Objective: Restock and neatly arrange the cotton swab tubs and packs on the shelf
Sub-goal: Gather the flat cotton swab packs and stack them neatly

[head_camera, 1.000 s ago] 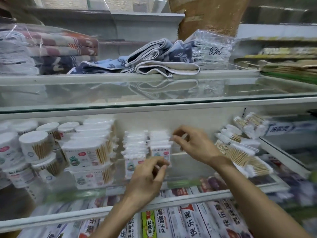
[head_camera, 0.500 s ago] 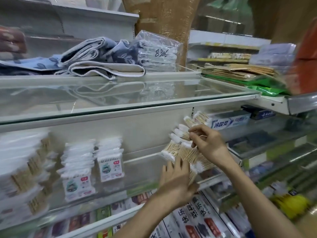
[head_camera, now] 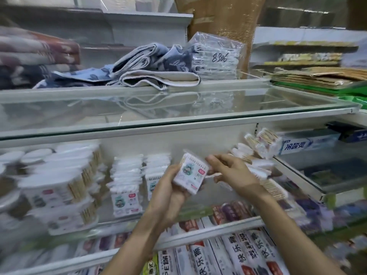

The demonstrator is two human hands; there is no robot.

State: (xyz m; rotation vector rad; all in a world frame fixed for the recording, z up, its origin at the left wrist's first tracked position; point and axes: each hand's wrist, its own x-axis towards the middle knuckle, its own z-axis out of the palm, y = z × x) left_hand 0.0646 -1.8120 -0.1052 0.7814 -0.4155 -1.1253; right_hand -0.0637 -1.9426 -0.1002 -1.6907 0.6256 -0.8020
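Your left hand (head_camera: 168, 195) has its grip closed around a small square cotton swab pack (head_camera: 191, 172), cradling it from below and behind with the printed label facing you. The pack is tilted, its top leaning left, and sits in the air in front of the middle shelf (head_camera: 198, 213), clear of the stock. Wooden stick ends show along its upper edge.

Your right hand (head_camera: 232, 173) reaches in from the right; its fingertips (head_camera: 211, 159) meet the pack's right edge. Whether that grip actually pinches the pack or only touches it, you cannot tell through the blur.

On the shelf to the left of the held pack stand two rows of matching packs (head_camera: 127, 187), filed front to back with labels forward. Further left is a stack of larger rectangular tubs (head_camera: 59, 187), clear-walled, with wooden swab sticks showing at their right ends. Round tubs (head_camera: 23, 157) with white lids sit at the far left, heavily blurred.

Behind your right hand, a loose heap of clear swab bags (head_camera: 260, 153) leans against the shelf's right end, cotton tips and wooden stems visible inside.

The glass shelf (head_camera: 178, 108) above carries folded towels (head_camera: 151, 70) and a plastic-wrapped bundle (head_camera: 216, 58) marked 8306. Below, long boxes (head_camera: 208, 255) with red and black print lie side by side.
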